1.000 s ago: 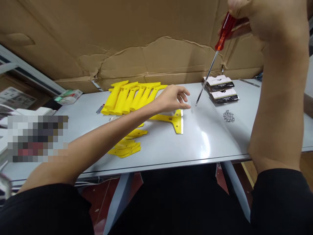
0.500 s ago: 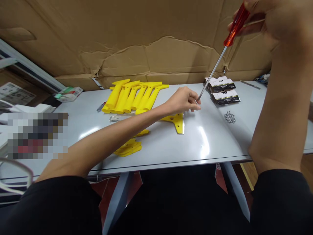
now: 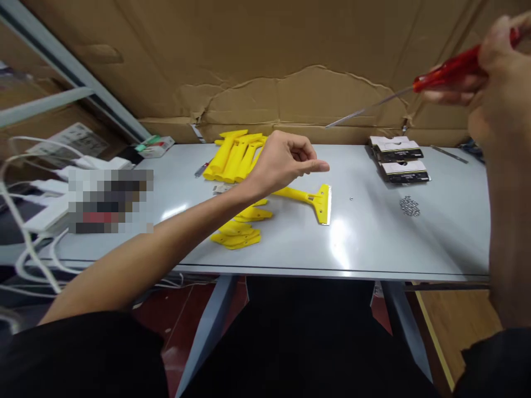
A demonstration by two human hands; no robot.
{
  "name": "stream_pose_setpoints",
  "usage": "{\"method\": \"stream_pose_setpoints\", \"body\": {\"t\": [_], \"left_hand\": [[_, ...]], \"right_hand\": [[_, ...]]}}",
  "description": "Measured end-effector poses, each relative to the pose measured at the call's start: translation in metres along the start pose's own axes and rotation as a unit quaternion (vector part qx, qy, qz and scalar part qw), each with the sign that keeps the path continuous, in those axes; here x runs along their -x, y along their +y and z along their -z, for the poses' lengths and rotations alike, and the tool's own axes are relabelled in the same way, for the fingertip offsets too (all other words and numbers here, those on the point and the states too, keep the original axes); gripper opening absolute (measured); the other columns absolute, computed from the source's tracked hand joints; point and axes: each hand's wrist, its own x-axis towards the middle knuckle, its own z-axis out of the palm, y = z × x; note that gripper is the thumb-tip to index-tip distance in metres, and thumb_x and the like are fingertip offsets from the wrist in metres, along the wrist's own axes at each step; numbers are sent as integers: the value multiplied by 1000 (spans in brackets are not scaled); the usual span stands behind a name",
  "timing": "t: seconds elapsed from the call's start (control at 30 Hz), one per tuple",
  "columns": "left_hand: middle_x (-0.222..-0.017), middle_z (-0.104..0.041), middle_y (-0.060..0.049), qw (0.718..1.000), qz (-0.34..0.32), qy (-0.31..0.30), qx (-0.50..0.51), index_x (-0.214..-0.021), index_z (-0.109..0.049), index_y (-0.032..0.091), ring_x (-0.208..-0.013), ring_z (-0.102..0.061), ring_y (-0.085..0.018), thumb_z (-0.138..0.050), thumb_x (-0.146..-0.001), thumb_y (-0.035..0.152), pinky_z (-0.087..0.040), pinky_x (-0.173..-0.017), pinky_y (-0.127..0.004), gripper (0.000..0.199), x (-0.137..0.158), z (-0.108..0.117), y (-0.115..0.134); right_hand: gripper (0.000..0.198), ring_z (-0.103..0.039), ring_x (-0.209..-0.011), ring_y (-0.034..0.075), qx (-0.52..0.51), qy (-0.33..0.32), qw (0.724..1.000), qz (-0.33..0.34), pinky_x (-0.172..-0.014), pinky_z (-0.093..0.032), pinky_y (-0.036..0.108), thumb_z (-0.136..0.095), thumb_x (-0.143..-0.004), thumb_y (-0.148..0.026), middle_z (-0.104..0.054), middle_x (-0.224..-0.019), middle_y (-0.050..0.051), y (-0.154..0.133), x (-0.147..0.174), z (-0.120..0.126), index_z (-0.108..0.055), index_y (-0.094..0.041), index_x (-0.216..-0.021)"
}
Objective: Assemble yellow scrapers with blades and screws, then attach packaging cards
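Observation:
My left hand (image 3: 290, 160) hovers over the table with its fingers curled and its thumb stretched along them in a pinch. Whatever may be between the fingertips is too small to make out. In my right hand (image 3: 493, 72), raised at the upper right, is a screwdriver with a red handle (image 3: 452, 69); its shaft points left, the tip apart from my left hand. Below my left hand lies a yellow scraper (image 3: 321, 204) with a metal blade along its head. A small screw (image 3: 351, 198) lies alone to the right of it.
Several yellow scraper handles (image 3: 232, 157) lie at the back, with flat yellow pieces (image 3: 236, 235) nearer me. A pile of screws (image 3: 410, 206) sits at right, below small black-and-white boxes (image 3: 400, 160). White cables (image 3: 29, 243) hang at left. A cardboard wall (image 3: 249, 66) stands behind.
My right hand has moved the screwdriver away to the right and tilted it flatter, its tip leaving my left hand's fingers. The view has shifted, and a lone screw now shows beside the scraper.

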Motion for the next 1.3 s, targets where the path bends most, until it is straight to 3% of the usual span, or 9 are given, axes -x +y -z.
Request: {"method": "stream_pose_setpoints", "body": {"t": [0.1,0.2,0.27,0.37,0.57,0.83,0.97,1.3], "left_hand": [[-64,-71,-1,995,4,86,49,-69,-74,21,-56,-63,-12,-92,-69,40,-59,-56,-27,26,14,17,-11],[-74,-76,0,989,18,130,65,-78,-79,23,-63,-72,-15,-91,-68,36,-68,-68,-33,20,25,22,-25],[-76,-78,1,989,22,132,61,-81,-80,26,-67,-74,-17,-91,-70,35,-70,-73,-36,18,32,21,-31],[-77,-78,2,989,12,132,70,-82,-80,28,-67,-76,-18,-89,-74,34,-71,-74,-38,14,39,16,-33],[-87,-80,-1,984,-3,149,100,-93,-78,24,-77,-78,-17,-83,-84,35,-71,-81,-36,15,42,6,-33],[-86,-81,-5,975,-15,131,178,-92,-76,16,-72,-78,-16,-86,-83,45,-70,-73,-29,31,46,-1,-37],[-83,-80,-5,976,-23,142,164,-89,-75,16,-67,-77,-16,-87,-81,52,-70,-68,-28,39,46,-2,-35],[-81,-79,-3,981,-32,161,98,-89,-74,18,-64,-73,-11,-76,-91,55,-67,-67,-25,36,44,0,-40]], "right_hand": [[25,-75,-81,30,-61,24,998,11,-59,-62,46,-62,-79,-20,-60,-88,3,26,21,0,-42,-22,-94],[13,-76,-84,27,-99,79,988,-86,-56,-56,32,-48,-73,-14,-59,-75,7,43,42,-4,-40,-18,-83],[7,-76,-86,21,-98,100,979,-146,-59,-54,25,-43,-76,-13,-63,-76,9,50,53,-8,-41,-17,-82],[3,-75,-88,15,-82,107,975,-175,-64,-54,21,-40,-83,-16,-66,-83,9,50,64,-14,-42,-17,-85],[10,-75,-85,12,-71,89,978,-177,-64,-56,19,-31,-92,-16,-66,-84,7,39,74,-21,-41,-17,-89],[3,-75,-79,17,-127,103,971,-173,-52,-54,17,-42,-85,-16,-54,-68,1,40,81,-29,-44,-14,-88],[4,-75,-81,17,-138,80,974,-161,-50,-54,16,-43,-85,-16,-51,-68,0,40,84,-32,-44,-14,-88],[7,-74,-79,19,-151,83,975,-140,-49,-53,18,-45,-85,-20,-54,-72,3,43,85,-33,-42,-15,-89]]}}
